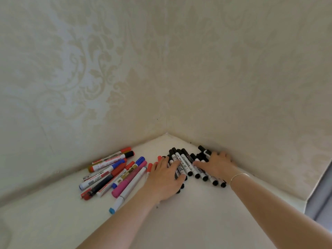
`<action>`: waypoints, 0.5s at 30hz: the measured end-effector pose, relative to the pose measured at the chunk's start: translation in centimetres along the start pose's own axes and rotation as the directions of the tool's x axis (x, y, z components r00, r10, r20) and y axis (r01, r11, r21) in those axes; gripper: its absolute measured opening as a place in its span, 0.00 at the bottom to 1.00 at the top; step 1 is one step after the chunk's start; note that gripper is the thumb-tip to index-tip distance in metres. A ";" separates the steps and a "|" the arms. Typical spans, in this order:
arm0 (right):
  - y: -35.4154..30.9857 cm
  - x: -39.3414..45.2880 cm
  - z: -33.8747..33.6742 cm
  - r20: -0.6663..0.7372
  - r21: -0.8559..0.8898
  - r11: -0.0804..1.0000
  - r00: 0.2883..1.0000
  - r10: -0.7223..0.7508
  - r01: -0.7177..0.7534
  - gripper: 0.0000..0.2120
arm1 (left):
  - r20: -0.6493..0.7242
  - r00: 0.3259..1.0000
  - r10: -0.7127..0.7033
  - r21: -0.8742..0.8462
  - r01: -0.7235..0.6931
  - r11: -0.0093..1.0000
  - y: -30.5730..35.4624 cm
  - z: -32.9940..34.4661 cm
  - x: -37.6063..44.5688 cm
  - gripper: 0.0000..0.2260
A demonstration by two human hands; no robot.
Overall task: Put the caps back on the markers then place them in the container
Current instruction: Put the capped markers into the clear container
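Currently, both hands lie flat on the black markers [186, 163] in the corner of the white surface [179, 221].
Marker long axes run from far-left to near-right, side by side in a row — capped ends toward the wall [251, 87]. Left hand [166, 178] and right hand [216, 165] press on top with fingers extended and spread, gripping nothing. Coloured markers [115, 174] lie scattered well left of the left hand.

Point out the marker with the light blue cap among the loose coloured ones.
It is the long white marker lying nearest the camera, just left of the left forearm, with its light blue cap at the near end. The other blue caps are darker.
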State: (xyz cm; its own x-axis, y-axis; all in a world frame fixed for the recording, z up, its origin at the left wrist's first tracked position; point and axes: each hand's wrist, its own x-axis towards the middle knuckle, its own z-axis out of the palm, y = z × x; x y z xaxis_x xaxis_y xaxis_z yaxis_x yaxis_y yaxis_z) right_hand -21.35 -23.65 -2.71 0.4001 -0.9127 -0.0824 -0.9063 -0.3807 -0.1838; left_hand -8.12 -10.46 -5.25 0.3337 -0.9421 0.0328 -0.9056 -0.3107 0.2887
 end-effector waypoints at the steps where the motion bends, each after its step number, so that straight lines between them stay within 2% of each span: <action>1: -0.4 0.1 -0.2 0.045 0.024 1.000 0.999 -0.008 0.007 0.42 | -0.003 1.000 0.001 0.003 -0.001 1.000 0.1 0.1 0.2 0.25; 4: -1.4 0.2 -1.2 0.165 0.080 0.996 0.985 -0.037 0.024 0.36 | -0.027 1.000 0.002 -0.007 -0.002 1.000 0.1 0.1 0.4 0.24; 7: -2.3 0.1 -1.6 0.227 0.080 0.995 0.970 -0.083 0.067 0.31 | -0.058 0.998 0.018 0.008 -0.018 1.000 0.1 -0.3 0.3 0.23; 13: -3.8 0.8 -0.8 0.193 0.057 0.994 0.976 -0.105 0.095 0.34 | -0.034 0.999 0.019 0.016 -0.018 1.000 -0.2 -1.0 -0.1 0.23; 15: -4.2 1.1 -1.1 0.185 0.022 0.992 0.975 -0.124 0.122 0.32 | -0.036 0.999 0.022 0.015 -0.021 1.000 -0.1 -1.2 -0.2 0.22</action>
State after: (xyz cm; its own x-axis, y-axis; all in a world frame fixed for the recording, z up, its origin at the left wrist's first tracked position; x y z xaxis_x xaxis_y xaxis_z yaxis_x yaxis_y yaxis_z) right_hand -17.29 -23.25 -0.93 0.5280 -0.8151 -0.2383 -0.8472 -0.4861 -0.2143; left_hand -7.81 -10.05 -4.18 0.3229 -0.9436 0.0731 -0.9164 -0.2923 0.2736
